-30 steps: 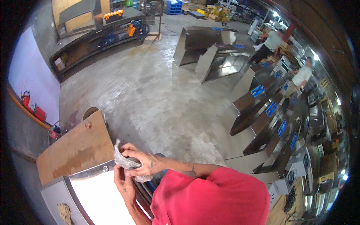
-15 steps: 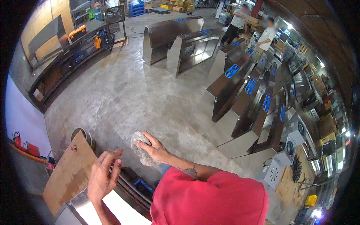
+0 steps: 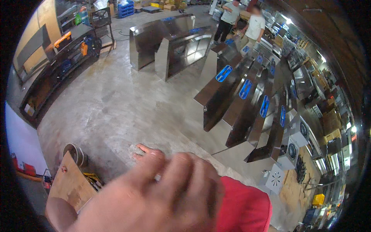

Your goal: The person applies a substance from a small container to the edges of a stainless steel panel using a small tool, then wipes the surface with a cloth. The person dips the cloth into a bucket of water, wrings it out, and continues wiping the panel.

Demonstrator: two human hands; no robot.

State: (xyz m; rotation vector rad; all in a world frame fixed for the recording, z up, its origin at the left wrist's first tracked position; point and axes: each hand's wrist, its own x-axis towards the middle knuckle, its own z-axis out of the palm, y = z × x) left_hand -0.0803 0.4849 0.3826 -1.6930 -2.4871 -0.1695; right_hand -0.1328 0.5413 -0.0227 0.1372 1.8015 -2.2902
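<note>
My left hand (image 3: 150,197) is very close, large and blurred, across the lower middle of the view. Its fingers are bent with the knuckles up; the fingertips are out of sight, so I cannot tell whether it holds anything. Just beyond it, the thumb side of my right hand (image 3: 143,147) shows, with most of that hand hidden. A pale grey, crumpled rag (image 3: 133,150) peeks out at its left, still in its grip. The red sleeve (image 3: 243,205) of my right arm appears at the lower right.
A brown wooden board (image 3: 75,178) leans at the lower left, beside a round bucket (image 3: 80,154). Long metal cabinets (image 3: 216,98) with blue panels stand in rows on the right. Two people (image 3: 253,27) stand at the back. A dark workbench (image 3: 50,85) runs along the left.
My left hand has come up close to the camera and now covers most of my right hand and forearm. The whole view has shifted, with the cabinets sitting further left.
</note>
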